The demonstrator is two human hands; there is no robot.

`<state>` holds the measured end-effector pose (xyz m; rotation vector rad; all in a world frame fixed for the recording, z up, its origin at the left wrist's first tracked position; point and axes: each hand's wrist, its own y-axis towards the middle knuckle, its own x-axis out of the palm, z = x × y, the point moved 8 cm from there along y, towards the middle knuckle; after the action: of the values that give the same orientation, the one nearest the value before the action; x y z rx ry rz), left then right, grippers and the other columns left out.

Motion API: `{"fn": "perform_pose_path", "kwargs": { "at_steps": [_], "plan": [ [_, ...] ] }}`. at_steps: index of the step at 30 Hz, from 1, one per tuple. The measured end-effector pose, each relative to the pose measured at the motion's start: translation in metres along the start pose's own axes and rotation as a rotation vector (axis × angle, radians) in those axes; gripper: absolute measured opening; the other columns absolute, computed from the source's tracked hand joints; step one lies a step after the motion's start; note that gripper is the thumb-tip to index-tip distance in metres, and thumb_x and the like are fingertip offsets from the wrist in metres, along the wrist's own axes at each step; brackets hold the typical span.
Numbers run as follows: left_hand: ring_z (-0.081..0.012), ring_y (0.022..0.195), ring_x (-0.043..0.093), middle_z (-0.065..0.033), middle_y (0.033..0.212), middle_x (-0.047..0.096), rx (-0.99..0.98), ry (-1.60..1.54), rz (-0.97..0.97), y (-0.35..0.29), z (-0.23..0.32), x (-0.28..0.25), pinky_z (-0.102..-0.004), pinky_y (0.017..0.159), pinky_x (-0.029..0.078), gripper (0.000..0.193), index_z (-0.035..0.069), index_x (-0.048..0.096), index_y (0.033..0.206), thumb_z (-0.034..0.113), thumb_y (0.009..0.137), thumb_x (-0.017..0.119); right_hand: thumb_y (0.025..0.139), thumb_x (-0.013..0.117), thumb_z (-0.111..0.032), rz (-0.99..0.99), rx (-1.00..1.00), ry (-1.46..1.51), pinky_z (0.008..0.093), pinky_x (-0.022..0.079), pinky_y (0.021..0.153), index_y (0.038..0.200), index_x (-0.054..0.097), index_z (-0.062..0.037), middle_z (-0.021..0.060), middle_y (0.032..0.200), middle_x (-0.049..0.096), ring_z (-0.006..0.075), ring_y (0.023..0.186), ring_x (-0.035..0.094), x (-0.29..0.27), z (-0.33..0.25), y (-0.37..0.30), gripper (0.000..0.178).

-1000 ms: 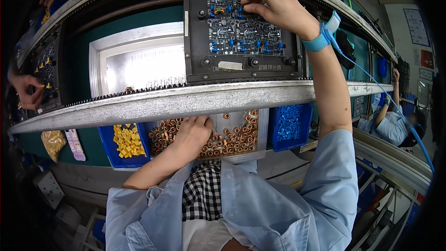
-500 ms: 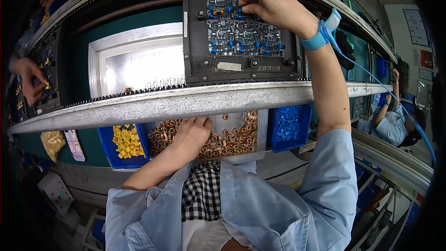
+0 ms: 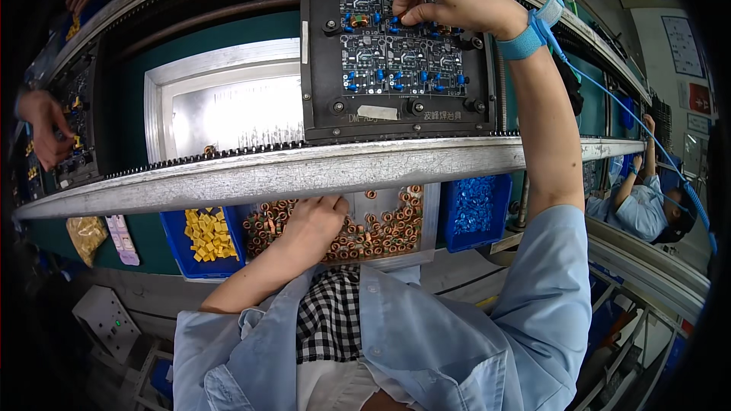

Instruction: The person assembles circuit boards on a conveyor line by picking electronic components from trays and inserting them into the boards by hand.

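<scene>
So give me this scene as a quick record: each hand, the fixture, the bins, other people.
Left hand: over ring coils in a tray, fingertips hidden
Right hand: thumb and index finger close together at the upper board row; anything between them unclear
Right wrist: blue strap with cord
Fixture: black, holding circuit boards in two rows
Left bin: blue, yellow parts
Right bin: blue, blue parts
Other people: hands at left, a person at right
</scene>
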<state>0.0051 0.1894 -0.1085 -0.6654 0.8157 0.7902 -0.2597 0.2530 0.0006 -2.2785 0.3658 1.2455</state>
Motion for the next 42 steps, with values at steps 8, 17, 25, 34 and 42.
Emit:
{"fn": "perform_pose_path", "kwargs": {
  "at_steps": [8, 17, 25, 34, 42],
  "plan": [
    [-0.0302, 0.067, 0.059, -0.0166, 0.084, 0.055, 0.076, 0.059, 0.165, -0.001, 0.009, -0.016, -0.0361, 0.062, 0.048, 0.015, -0.001, 0.054, 0.079, -0.001, 0.064, 0.057, 0.072, 0.069, -0.005, 0.357, -0.085, -0.068, 0.0248, 0.048, 0.053, 0.082, 0.066, 0.0006, 0.0094, 0.072, 0.065, 0.0187, 0.054, 0.058, -0.008, -0.007, -0.020, 0.011],
    [-0.0322, 0.078, 0.058, -0.0159, 0.091, 0.056, 0.110, -0.034, 0.172, -0.005, 0.012, -0.020, -0.0387, 0.074, 0.048, 0.026, -0.002, 0.054, 0.095, 0.000, 0.069, 0.055, 0.072, 0.069, -0.005, 0.449, -0.020, -0.082, 0.0255, 0.046, 0.050, 0.080, 0.066, 0.0009, 0.0092, 0.069, 0.064, 0.0183, 0.052, 0.056, 0.000, -0.008, -0.029, 0.010],
    [-0.0312, 0.082, 0.057, -0.0141, 0.094, 0.056, 0.151, -0.279, 0.175, -0.014, 0.017, -0.037, -0.0375, 0.078, 0.047, 0.031, -0.002, 0.054, 0.106, 0.001, 0.074, 0.056, 0.073, 0.068, -0.006, 0.484, 0.010, -0.111, 0.0261, 0.045, 0.050, 0.078, 0.065, 0.0009, 0.0085, 0.067, 0.063, 0.0184, 0.051, 0.054, 0.002, -0.004, -0.031, 0.010],
    [-0.0263, 0.078, 0.058, -0.0120, 0.093, 0.060, 0.190, -0.521, 0.225, -0.024, 0.028, -0.078, -0.0316, 0.073, 0.047, 0.026, -0.001, 0.059, 0.100, -0.004, 0.074, 0.062, 0.073, 0.068, -0.006, 0.529, -0.004, -0.147, 0.0267, 0.045, 0.050, 0.079, 0.065, 0.0014, 0.0085, 0.066, 0.063, 0.0192, 0.051, 0.055, 0.004, -0.001, -0.032, 0.010],
    [-0.0191, 0.071, 0.056, -0.0101, 0.089, 0.058, 0.182, -0.623, 0.274, -0.016, 0.027, -0.132, -0.0257, 0.063, 0.047, 0.020, -0.003, 0.062, 0.090, -0.008, 0.071, 0.062, 0.074, 0.068, -0.007, 0.536, -0.026, 0.005, 0.0270, 0.045, 0.053, 0.084, 0.066, 0.0007, 0.0078, 0.069, 0.063, 0.0189, 0.054, 0.055, 0.005, -0.002, -0.034, 0.013]
  ]
}}
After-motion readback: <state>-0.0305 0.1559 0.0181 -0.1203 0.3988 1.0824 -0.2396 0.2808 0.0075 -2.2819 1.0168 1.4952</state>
